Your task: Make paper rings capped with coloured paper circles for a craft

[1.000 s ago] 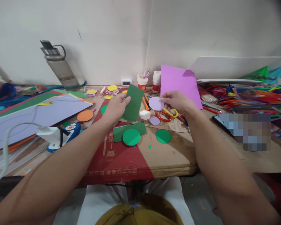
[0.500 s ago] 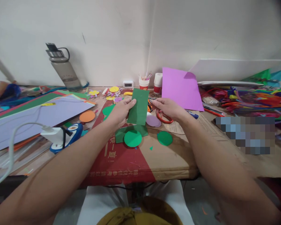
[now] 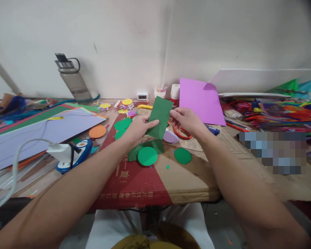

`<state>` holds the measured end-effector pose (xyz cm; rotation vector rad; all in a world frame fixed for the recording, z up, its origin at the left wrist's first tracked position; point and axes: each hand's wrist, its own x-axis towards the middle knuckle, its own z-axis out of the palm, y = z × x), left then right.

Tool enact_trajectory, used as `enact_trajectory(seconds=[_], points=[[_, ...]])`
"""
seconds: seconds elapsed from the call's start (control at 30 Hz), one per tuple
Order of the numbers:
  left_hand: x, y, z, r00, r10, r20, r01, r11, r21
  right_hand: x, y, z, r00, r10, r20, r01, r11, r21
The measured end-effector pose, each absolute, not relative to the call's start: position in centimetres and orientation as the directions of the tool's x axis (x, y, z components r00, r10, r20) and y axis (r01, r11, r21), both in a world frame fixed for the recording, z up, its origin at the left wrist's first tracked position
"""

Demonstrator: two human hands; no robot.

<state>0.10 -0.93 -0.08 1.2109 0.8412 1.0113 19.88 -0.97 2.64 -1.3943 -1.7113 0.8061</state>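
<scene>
My left hand (image 3: 142, 127) grips a dark green paper rectangle (image 3: 159, 117) by its left edge, thumb on top, and holds it tilted above the table. At the paper's right edge, the fingers of my right hand (image 3: 184, 119) are closed in a pinch on it. A red loop, like a scissors handle (image 3: 182, 134), shows just under my right hand; the rest of it is hidden. Below the held paper lie another dark green piece (image 3: 134, 152), a bright green circle (image 3: 147, 156) and a darker green circle (image 3: 183, 156). Light purple circles (image 3: 171, 136) are partly covered.
A purple sheet (image 3: 200, 102) leans at the back beside paper cups (image 3: 175, 91). Coloured sheets (image 3: 41, 133), a bottle (image 3: 76, 84) and a white plug (image 3: 59, 152) stand or lie left. Pipe cleaners (image 3: 280, 112) pile up right. Cardboard (image 3: 194, 183) covers the table.
The green paper has tilted clockwise and shifted slightly right. My right hand has come to its right edge. The view has tipped up slightly.
</scene>
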Motion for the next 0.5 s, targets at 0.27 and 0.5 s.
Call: enact_trajectory(seconds=[0.27, 0.5], points=[[-0.4, 0.0, 1.1, -0.024, 1.000, 0.013, -0.499, -0.023, 0.866, 23.3, -0.2, 2.8, -0.005, 0.998, -0.061, 1.000, 0.006, 0.021], [-0.7, 0.2, 1.4, -0.042, 0.999, 0.001, -0.504, -0.022, 0.863, 21.7, -0.5, 1.7, -0.080, 0.989, -0.121, 0.995, 0.087, 0.052]])
